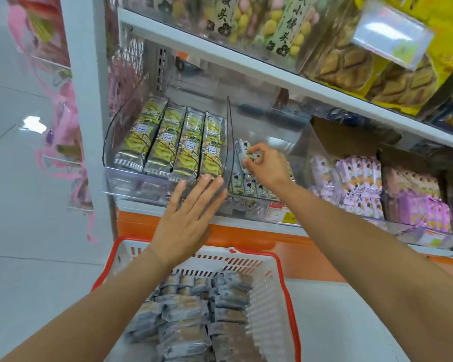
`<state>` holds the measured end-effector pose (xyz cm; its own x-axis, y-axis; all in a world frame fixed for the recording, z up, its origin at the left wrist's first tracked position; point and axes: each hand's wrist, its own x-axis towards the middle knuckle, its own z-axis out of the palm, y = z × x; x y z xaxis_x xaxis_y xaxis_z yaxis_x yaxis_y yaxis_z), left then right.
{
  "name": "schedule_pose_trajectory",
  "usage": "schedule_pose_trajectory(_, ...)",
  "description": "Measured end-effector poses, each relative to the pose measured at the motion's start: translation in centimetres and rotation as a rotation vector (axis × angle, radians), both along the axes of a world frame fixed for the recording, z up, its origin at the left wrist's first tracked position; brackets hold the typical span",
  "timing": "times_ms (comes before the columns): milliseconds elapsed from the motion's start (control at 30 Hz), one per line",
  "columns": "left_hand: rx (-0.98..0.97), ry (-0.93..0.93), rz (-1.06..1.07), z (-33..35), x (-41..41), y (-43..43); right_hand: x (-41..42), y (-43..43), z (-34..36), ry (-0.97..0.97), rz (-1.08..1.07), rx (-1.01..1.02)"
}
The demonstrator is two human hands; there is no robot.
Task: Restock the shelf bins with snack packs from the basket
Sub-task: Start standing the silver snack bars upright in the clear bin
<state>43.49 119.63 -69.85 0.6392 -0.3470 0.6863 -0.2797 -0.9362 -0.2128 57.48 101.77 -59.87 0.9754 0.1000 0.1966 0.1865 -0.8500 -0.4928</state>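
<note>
Only the head view here, looking down at a shop shelf. The right hand (266,164) is up inside the right bin (322,163), a clear plastic one, and its fingers (249,163) are curled and pinching a small white snack pack (241,150). That pack is tilted, held just above the row of matching small packs (251,188) standing in the bottom of the bin, right beside the clear divider (229,142).

The left hand (187,220) is flat, with its fingers (213,186) straight and close together, holding nothing. The tips are at the front of the left bin (131,182), near the divider; can't tell if they actually press on the plastic. That bin holds four long green packs (178,142) side by side, leaning back.

Below both arms sits the basket (275,280), white with a red rim, with a heap of grey-brown packs (194,312) inside. To the right on the same shelf are purple packs (361,184). The shelf above has pastel sweets (246,22) and yellow biscuit packs (351,66). Pink ribbon (63,126) hangs at the left.
</note>
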Motion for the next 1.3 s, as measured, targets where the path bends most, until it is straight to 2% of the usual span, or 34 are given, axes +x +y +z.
schedule_pose_trajectory(400, -0.057, -0.084, -0.064, -0.7, 1.1, 0.1, 3.5, 2.4, -2.3, 0.137, -0.058, -0.244)
schedule_pose_trajectory(800, -0.028, -0.052, -0.033, -0.3, 0.6, 0.0, 2.5, 1.6, -1.9, 0.186, -0.053, -0.202)
schedule_pose_trajectory(1000, -0.028, -0.054, -0.025, -0.3, 0.5, -0.2, 2.9, 1.1, -2.2, 0.219, 0.023, -0.278)
schedule_pose_trajectory(1300, -0.025, -0.052, -0.029, -0.1, 0.5, -0.2, 2.6, 0.3, -1.7, 0.205, 0.045, -0.208)
